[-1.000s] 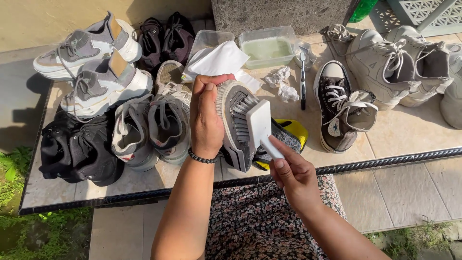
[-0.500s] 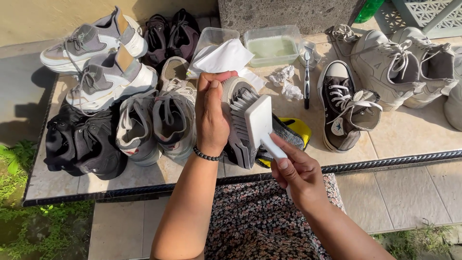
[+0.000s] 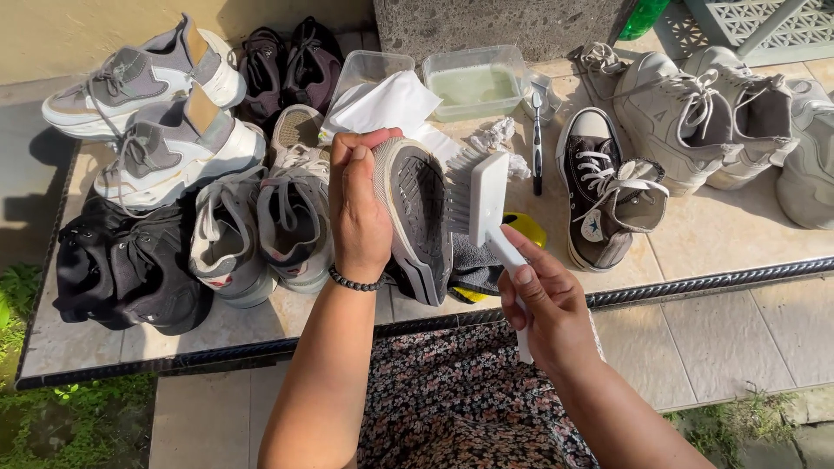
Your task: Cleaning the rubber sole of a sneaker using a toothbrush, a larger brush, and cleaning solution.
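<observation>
Shoe [image 3: 417,217] in the middle of the frame is what I am working on: a grey one turned sole-up, its dark ribbed tread facing the camera. My left hand [image 3: 360,213] is wrapped around it from the left, fingers curled over the toe end at the top, thumb side against the sole edge, a dark bead bracelet [image 3: 352,282] at the wrist. My right hand [image 3: 547,304], lower right of centre, is closed around the handle of a white brush [image 3: 486,208]; the brush head stands just right of the shoe, its bristles pressed against the tread. So the shoe sits directly left of and slightly above my right hand, with the brush bridging the two.

Behind the shoe, upper centre, I see a clear rectangular plastic tub [image 3: 375,69] with a white cloth [image 3: 382,104] draped out of it, and beside it to the right a second clear tub [image 3: 476,82] holding pale greenish liquid. A thin dark-handled brush [image 3: 537,139] lies upright in the frame right of that, next to crumpled white paper [image 3: 493,135]. A yellow object [image 3: 526,227] peeks out under the white brush; I cannot tell what it is.

Upper left hold two grey and white sneakers [image 3: 143,113]; lower left a black pair [image 3: 126,269]. A black high-top with white laces [image 3: 604,195] stands right of centre, with pale grey sneakers [image 3: 695,113] in the upper right. All rest on a tiled tabletop [image 3: 738,243].
</observation>
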